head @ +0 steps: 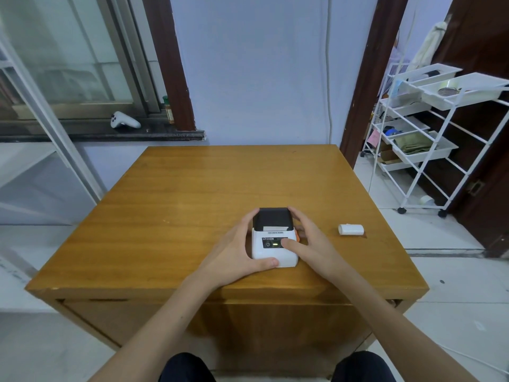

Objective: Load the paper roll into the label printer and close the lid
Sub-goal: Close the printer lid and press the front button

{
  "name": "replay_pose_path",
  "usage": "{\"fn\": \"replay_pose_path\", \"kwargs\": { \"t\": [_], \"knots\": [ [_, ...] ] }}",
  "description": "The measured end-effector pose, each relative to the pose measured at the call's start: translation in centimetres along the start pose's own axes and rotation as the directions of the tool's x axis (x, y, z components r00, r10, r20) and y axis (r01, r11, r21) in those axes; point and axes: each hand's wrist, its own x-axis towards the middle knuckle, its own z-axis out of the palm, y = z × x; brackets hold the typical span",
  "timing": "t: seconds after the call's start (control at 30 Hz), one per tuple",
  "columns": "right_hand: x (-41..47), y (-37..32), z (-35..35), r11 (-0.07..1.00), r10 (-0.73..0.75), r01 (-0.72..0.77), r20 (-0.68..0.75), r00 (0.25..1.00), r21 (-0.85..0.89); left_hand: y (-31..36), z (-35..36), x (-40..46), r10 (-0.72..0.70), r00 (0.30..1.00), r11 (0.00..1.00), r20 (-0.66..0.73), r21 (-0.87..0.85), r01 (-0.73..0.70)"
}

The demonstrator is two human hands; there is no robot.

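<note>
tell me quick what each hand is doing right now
Left hand: gripping the label printer on its left side.
Right hand: gripping the printer's right side, thumb on its front panel.

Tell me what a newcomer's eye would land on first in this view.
First, the small white label printer with a black lid, near the front middle of the bare wooden table, cupped by the left hand and the right hand. Next, the white paper roll lying alone on the table to the printer's right.
</note>
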Motion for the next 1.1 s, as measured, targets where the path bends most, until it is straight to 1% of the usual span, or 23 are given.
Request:
{"fn": "replay_pose_path", "kwargs": {
  "t": [0.27, 0.4, 0.53, 0.6, 1.1],
  "knots": [
    [0.48, 0.1, 0.25, 0.999, -0.006, 0.005, 0.024, 1.0, 0.048, -0.11, 0.1, 0.0, 0.0, 1.0, 1.0, 0.0, -0.001, 0.0],
    [0.22, 0.4, 0.13, 1.0, -0.029, 0.029, 0.015, 0.999, -0.012, -0.03, 0.06, -0.04, -0.006, 1.0, 1.0, -0.003, 0.0, 0.006],
    [0.16, 0.21, -0.58, 0.984, -0.002, 0.01, -0.041, 0.999, 0.18, 0.05, -0.02, -0.13, -0.006, 1.0, 1.0, -0.001, -0.011, 0.006],
    [0.22, 0.07, -0.64, 0.983, -0.001, 0.014, -0.071, 0.997, 0.183, 0.08, -0.02, -0.13, -0.002, 1.0, 1.0, -0.005, -0.012, 0.002],
    [0.36, 0.4, -0.35, 0.979, 0.004, 0.015, -0.094, 0.996, 0.203, 0.25, -0.06, -0.13, -0.008, 1.0, 1.0, -0.002, -0.028, 0.008]
  ]
}}
